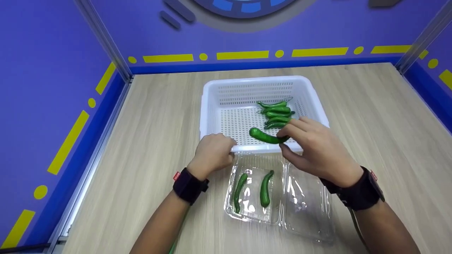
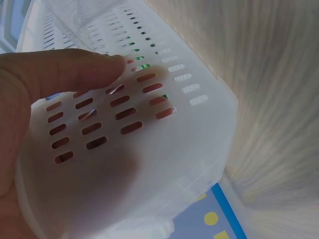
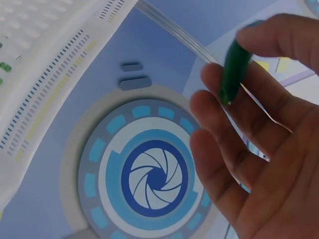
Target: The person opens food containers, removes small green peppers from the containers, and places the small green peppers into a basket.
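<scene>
Nearest the camera, lying open on the pale wood-grain tabletop [image 1: 370, 116], a clear plastic clamshell tray [image 1: 252, 217] is holding two slim green chili peppers [image 1: 265, 188] side by side in its left half, while its glossy lid half [image 1: 307, 208] is spreading empty toward 3 o'clock. Just beyond it, at 12 o'clock, a white perforated plastic basket [image 1: 212, 106] is sitting square on the table, its slotted walls looking stiff and matte, with a small heap of curved peppers [image 1: 277, 114] gathered at its right side. The person's left hand [image 1: 213, 151] is gripping the basket's near rim, fingers curled over the edge and showing through the slots in the wrist view. The right hand [image 1: 317, 150] is pinching one plump, smooth, bent green pepper [image 1: 265, 135] by its end between thumb and fingertips, holding it above the basket's near edge, the other fingers relaxed and spread. To my eye the pinch is looking shallow: the pepper's waxy skin and its free length sticking out toward 9 o'clock could let it swivel or slip loose, dropping back into the basket or onto the table. The thin clamshell also seems light enough to skid or tip if a wrist brushes its raised lid.
</scene>
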Motion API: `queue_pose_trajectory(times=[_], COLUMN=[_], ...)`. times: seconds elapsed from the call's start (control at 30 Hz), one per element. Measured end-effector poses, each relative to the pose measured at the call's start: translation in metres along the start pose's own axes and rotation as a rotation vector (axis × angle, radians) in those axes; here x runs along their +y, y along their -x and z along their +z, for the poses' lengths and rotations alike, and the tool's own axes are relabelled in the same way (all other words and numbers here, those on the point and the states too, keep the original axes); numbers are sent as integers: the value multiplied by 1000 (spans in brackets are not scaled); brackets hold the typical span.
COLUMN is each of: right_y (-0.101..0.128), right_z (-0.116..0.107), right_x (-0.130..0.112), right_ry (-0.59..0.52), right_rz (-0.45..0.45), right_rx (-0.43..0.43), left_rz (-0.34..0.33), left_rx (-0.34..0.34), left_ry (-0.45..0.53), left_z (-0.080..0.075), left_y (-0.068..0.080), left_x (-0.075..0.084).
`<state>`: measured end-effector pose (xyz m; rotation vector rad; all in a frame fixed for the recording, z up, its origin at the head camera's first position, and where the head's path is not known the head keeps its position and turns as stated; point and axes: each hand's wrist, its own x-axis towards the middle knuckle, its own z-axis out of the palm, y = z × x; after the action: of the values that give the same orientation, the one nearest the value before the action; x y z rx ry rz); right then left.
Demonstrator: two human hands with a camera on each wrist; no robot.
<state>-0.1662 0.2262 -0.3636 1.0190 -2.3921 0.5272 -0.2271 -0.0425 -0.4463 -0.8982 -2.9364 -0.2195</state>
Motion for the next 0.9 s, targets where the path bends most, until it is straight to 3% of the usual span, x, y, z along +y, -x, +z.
queue_pose_trajectory(times=[0.17, 0.4, 0.6, 0.77, 0.9], right_y=[-1, 0, 1, 4, 3], right_z=[-5, -10, -15, -24, -29], right_x=[2, 5, 7, 13, 15], right_ry=[-36, 35, 20, 77, 85], right_rz=[3, 25, 98, 165, 178], right_rx=[94, 129, 163, 172, 232], left_rz=[2, 2, 10, 8, 8], left_rx=[2, 20, 38, 35, 32], left_ry=[-9, -11, -16, -8, -4], left_z=[1, 3, 2, 2, 2], left_y=[0, 1, 1, 1, 1], left_x=[0, 0, 0, 0, 0])
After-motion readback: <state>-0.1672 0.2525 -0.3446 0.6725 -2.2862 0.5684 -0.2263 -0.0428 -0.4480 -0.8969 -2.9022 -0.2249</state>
